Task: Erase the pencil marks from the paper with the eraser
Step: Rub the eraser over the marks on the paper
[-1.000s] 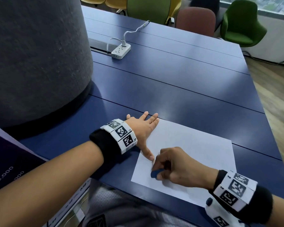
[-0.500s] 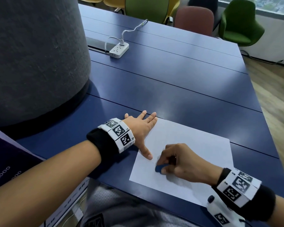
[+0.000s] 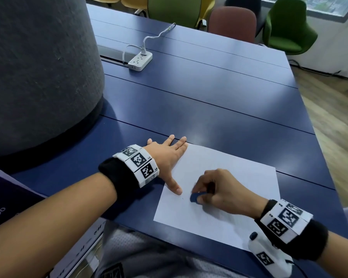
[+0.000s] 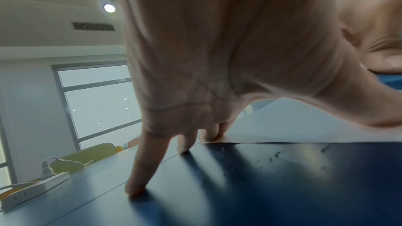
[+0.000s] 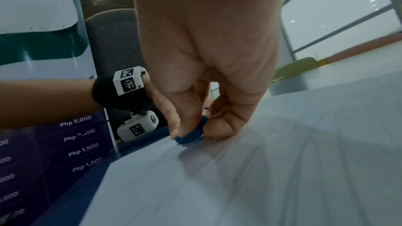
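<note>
A white sheet of paper (image 3: 235, 177) lies on the dark blue table (image 3: 199, 101) near its front edge. My right hand (image 3: 215, 189) pinches a small blue eraser (image 3: 195, 197) and presses it onto the sheet's left part; the right wrist view shows the eraser (image 5: 191, 134) between thumb and fingers on the paper (image 5: 282, 169). My left hand (image 3: 167, 155) lies flat with spread fingers on the sheet's left edge, thumb on the paper, outer fingers on the table (image 4: 195, 186). Any pencil marks are too faint to make out.
A large grey felt-covered column (image 3: 38, 67) stands on the table at the left. A white power strip (image 3: 140, 61) with a cable lies further back. Green, red and yellow chairs (image 3: 289, 29) stand beyond the far edge. A dark price sign (image 5: 54, 152) stands at my left.
My right hand has slid the eraser slightly to the right across the paper, away from my left thumb. The left hand stays flat in place.
</note>
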Motion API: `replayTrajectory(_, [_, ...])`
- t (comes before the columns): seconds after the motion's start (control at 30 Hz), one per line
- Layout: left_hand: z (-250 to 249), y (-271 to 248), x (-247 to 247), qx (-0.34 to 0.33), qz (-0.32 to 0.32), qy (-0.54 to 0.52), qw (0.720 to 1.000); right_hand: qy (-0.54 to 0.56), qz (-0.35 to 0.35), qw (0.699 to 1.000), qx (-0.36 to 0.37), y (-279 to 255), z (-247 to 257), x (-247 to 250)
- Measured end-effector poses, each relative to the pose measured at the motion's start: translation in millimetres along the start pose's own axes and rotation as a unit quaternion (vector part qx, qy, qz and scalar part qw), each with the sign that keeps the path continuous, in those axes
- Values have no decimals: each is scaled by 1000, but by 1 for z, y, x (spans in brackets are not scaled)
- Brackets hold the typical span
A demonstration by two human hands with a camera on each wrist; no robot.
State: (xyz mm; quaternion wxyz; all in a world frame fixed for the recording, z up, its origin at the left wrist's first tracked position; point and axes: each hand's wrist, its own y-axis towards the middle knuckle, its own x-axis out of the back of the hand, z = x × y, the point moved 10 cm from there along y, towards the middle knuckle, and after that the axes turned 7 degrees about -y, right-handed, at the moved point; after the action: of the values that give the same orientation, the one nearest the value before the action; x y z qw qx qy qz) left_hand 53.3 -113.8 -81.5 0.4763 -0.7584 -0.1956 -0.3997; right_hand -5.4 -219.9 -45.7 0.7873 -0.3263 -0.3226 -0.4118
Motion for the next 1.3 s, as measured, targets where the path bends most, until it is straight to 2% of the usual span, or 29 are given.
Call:
replayTrajectory(0.03, [0,0,0,0,0,-1,1000,7,7,1000,4,-3,1,-2])
replayTrajectory(0.13, [0,-1,0,2,2,-1,1000,12,85,996,19,-11,8,-16])
replayTrajectory(0.17, [0,-1,0,2,2,1,1000,8,80,997,15,-9,7,-14])
replayTrajectory(0.27, [-1,-1,1,1,2,1,1000,25,5,1000,-11,-1,-1,1])
replayTrajectory(0.3, [-1,-2,1,1,1,0,1000,30,7,999,-11,-3,-1,0])
replayTrajectory(0.43, [0,-2,0,1,2,-3,1000,4,112,994,2,-16,5,-18])
replayTrajectory(0.5, [-1,-2,1,1,1,-1,1000,-11,94,995,-7,-6,1,-11])
replayTrajectory(0.57, [-1,-2,1,0,1,0,1000,-11,47,999,-25,12,-8,5])
replayTrajectory(0.77, [-1,-3,2,2,-2,-2,1000,57,-80,988,-120,64,-54,61])
replayTrajectory(0.83, [-1,-2,2,2,-2,-1,1000,68,-78,987,-119,61,-54,58])
replayTrajectory(0.97, [0,0,0,2,-1,2,1000,52,2,994,-95,53,-44,36])
replayTrajectory(1.1, [0,1,0,3,2,3,1000,68,-82,987,-117,62,-56,56])
replayTrajectory(1.13, [0,1,0,3,2,3,1000,73,-84,987,-115,61,-56,55])
replayTrajectory(1.23, [-1,1,0,3,-1,6,1000,60,-9,993,-98,56,-48,37])
replayTrajectory(1.3, [-1,0,1,3,-1,4,1000,56,-2,993,-104,61,-51,40])
